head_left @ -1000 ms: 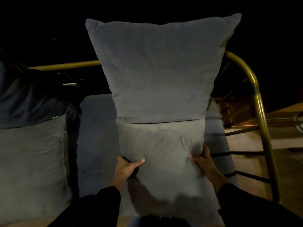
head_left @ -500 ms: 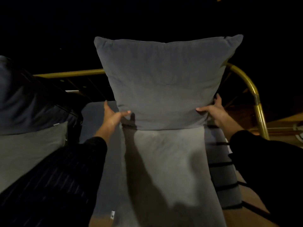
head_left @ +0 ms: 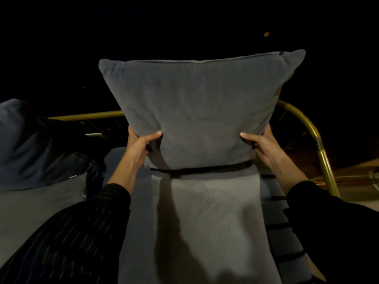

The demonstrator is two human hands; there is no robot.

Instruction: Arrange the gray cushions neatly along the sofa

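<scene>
A large gray back cushion (head_left: 201, 107) stands upright at the centre, its lower edge raised slightly off the sofa. My left hand (head_left: 141, 144) grips its lower left side and my right hand (head_left: 260, 144) grips its lower right side, thumbs on the front. Below it lies a lighter gray seat cushion (head_left: 211, 222) flat on the sofa seat (head_left: 135, 201). Another gray cushion (head_left: 37, 203) lies at the left, with a darker cushion (head_left: 30, 144) leaning behind it.
A brass-coloured tube frame (head_left: 307, 128) runs along the sofa back and curves down at the right end. Dark straps (head_left: 281, 226) cross the seat at the right. Beyond the right end is a wooden floor (head_left: 352, 173). The background is black.
Both hands left the seat cushion, rose to the upright cushion's lower sides and closed on it. That cushion now sits a little higher, with a dark gap under it.
</scene>
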